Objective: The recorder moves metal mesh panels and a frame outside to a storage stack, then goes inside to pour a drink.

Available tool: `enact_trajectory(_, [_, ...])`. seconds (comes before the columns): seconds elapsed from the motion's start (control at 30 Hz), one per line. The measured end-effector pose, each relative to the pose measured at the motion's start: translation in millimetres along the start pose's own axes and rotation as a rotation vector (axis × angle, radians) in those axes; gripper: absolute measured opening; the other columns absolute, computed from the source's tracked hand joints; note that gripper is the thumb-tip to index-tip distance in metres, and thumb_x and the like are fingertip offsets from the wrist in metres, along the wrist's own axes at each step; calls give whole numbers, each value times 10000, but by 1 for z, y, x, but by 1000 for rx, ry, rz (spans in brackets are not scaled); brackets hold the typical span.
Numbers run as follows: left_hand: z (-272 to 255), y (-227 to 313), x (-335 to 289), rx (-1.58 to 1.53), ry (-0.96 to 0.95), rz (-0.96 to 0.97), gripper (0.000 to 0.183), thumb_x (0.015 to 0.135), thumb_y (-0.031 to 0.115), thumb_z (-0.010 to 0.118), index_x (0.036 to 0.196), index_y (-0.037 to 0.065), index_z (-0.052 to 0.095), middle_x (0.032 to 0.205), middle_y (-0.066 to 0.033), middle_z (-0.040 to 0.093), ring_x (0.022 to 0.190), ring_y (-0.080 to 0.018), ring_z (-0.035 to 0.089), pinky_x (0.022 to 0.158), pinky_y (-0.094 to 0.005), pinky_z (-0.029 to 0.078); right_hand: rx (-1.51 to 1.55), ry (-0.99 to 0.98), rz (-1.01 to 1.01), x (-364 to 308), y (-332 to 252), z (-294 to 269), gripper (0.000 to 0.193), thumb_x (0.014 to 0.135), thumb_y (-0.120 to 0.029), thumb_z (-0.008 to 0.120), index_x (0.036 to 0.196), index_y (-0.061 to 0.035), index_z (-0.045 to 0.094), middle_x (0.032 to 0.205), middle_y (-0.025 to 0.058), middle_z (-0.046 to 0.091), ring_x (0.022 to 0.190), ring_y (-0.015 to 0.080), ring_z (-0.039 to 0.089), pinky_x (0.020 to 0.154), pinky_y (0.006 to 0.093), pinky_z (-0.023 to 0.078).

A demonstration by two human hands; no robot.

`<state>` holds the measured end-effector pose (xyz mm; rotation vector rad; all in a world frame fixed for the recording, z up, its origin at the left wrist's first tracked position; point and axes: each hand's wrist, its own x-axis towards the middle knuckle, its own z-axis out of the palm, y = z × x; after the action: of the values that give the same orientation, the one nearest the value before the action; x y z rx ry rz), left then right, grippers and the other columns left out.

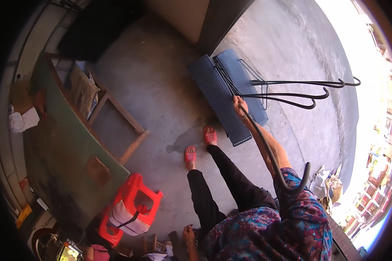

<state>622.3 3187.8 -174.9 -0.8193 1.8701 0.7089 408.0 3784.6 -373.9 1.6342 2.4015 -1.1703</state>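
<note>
My right hand point(240, 105) is closed round a thin black rod point(265, 141) at the edge of two blue-grey perforated metal panels point(220, 93). The rod runs back along my right forearm and ends in a thick, curved hook near my upper arm. Several similar hooked black rods point(287, 95) reach out to the right from the panels. The panels are by the floor, one partly over the other; whether they rest flat is unclear. My left hand point(188, 235) hangs low beside my left leg, small and dark, its fingers mostly hidden.
A green board point(65, 143) with a wooden frame point(122, 113) stands on the left. Nearer is a red plastic stool point(133, 187) with a pale bag point(128, 217) on it. A dark-edged wall corner point(209, 30) stands ahead. Crumpled paper point(324, 182) lies at the right.
</note>
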Motion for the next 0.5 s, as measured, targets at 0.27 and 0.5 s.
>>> enact_trajectory(0.27, [-12,-80,-5,477,92,402,277,844,258,497,910,30,639,771,-130,638,762,-233,608,714,-336,465,10,-79,-139,-48,-26,-11,370,892,-363,370,956,-59,570,825,244,591,843,418,566,720,447,428])
enact_trajectory(0.5, [-75,-49,19,-363,28,100,263,899,255,448,966,41,585,663,-65,611,439,-133,540,380,-244,403,-41,-96,-312,-147,-73,-64,442,913,-390,377,882,-6,594,539,64,486,472,122,445,465,280,360])
